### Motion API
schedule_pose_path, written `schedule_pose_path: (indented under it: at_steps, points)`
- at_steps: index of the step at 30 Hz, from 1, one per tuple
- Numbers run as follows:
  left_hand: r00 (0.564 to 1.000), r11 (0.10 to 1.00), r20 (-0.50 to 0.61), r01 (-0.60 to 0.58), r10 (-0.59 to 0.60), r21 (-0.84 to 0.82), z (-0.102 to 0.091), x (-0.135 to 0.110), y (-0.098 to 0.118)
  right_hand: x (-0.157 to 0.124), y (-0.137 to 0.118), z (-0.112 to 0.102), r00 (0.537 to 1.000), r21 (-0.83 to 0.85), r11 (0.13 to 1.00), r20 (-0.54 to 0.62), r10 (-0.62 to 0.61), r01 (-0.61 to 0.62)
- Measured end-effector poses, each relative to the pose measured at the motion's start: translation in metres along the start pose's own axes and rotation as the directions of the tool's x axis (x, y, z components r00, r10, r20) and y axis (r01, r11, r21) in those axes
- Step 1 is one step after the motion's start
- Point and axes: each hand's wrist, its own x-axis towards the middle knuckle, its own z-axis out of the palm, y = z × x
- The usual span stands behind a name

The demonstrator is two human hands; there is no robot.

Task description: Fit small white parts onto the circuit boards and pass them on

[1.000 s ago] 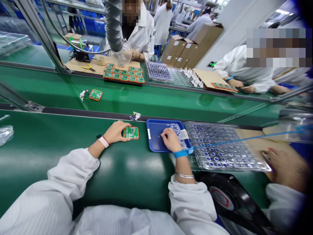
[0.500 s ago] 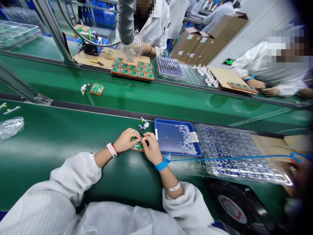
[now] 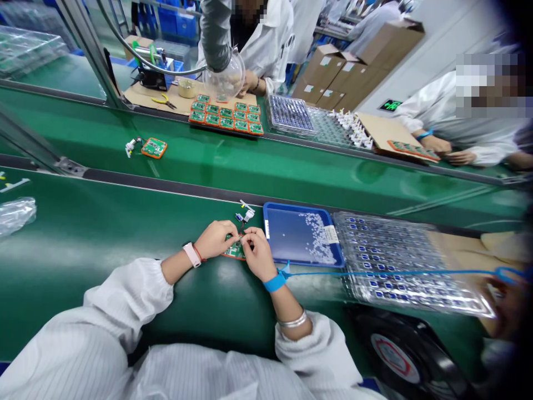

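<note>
A green circuit board with an orange edge (image 3: 235,251) lies on the green bench, partly covered by my fingers. My left hand (image 3: 216,239) pinches at the upper part of the board, fingertips closed. From the other side my right hand (image 3: 259,254) pinches at nearly the same spot, its fingertips almost touching the left ones. Whatever is between the fingers is too small and hidden to make out. Just beyond the fingertips sits a white plastic part (image 3: 249,215) with a small blue piece beside it and dark wires running toward the board.
Right of my hands stands a blue tray (image 3: 283,256) holding small white pieces. Beyond it are stacked clear trays (image 3: 395,261) and a black fan (image 3: 395,353). A blue cord (image 3: 353,273) runs from my right wrist. Another board (image 3: 154,148) lies on the belt; co-workers sit opposite.
The board and its white part on the belt have shifted left. My hands stay at the same place over the board, with only slight finger movement.
</note>
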Motion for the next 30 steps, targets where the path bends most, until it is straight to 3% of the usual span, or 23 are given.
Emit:
schedule_pose_path:
  at_steps: [8, 12, 16, 18, 21, 24, 30]
  points:
    - [0.995, 0.995, 0.034, 0.099, -0.099, -0.017, -0.003, 0.005, 0.004, 0.004, 0.0, 0.002, 1.0, -0.065, 0.998, 0.013, 0.025, -0.024]
    - [0.996, 0.992, 0.027, 0.086, -0.084, -0.097, -0.004, 0.003, 0.002, 0.003, -0.013, 0.002, 0.998, -0.154, 0.987, -0.041, -0.057, 0.05]
    - [0.999, 0.995, -0.008, 0.031, -0.032, -0.096, -0.004, -0.002, -0.004, 0.01, -0.005, -0.034, 0.971, -0.262, 0.959, -0.178, -0.158, 0.108]
    - [1.0, 0.997, -0.005, 0.025, -0.026, -0.071, -0.003, -0.004, -0.006, 0.014, 0.014, -0.062, 0.951, -0.318, 0.948, -0.285, -0.119, 0.023]
    - [1.0, 0.999, 0.003, 0.016, -0.016, -0.041, -0.003, -0.003, -0.008, 0.016, 0.046, -0.093, 0.953, -0.332, 0.935, -0.304, 0.017, -0.123]
    - [1.0, 1.0, 0.01, 0.002, -0.002, -0.027, -0.003, -0.003, -0.008, 0.014, 0.064, -0.1, 0.962, -0.326, 0.93, -0.259, 0.087, -0.171]
    - [1.0, 0.999, 0.013, -0.019, 0.02, -0.026, -0.003, -0.004, -0.009, 0.012, 0.064, -0.097, 0.979, -0.396, 0.905, -0.181, 0.091, -0.157]
